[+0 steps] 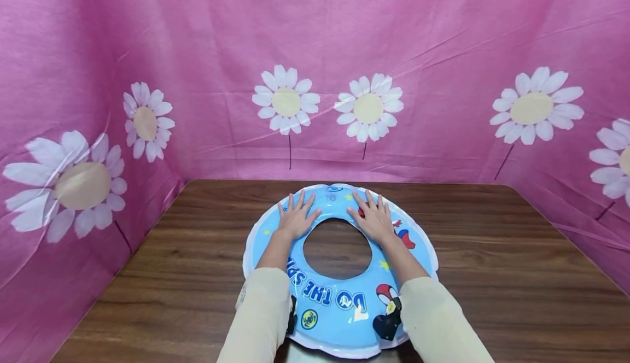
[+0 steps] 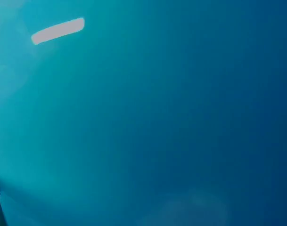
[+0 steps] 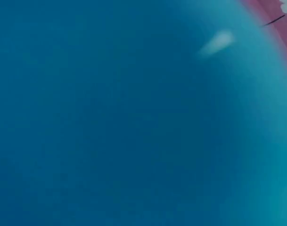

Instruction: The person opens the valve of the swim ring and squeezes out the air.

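A light-blue inflatable swim ring (image 1: 334,319) with a white rim, cartoon prints and lettering lies flat on the wooden table. My left hand (image 1: 295,220) rests on its far left part, fingers spread. On the far right part lies my right hand (image 1: 375,221), its fingers also spread and pointing away from me. Both forearms cross over the ring. Blurred blue vinyl of the swim ring (image 2: 134,113) fills the left wrist view. The right wrist view is likewise nearly all swim ring (image 3: 134,117), too close to show the hand.
The wooden table (image 1: 492,253) extends to both sides of the ring. Behind and beside it hangs a pink cloth (image 1: 221,51) printed with white daisies. Black wrist devices (image 1: 387,325) sit under the cream sleeves (image 1: 438,314).
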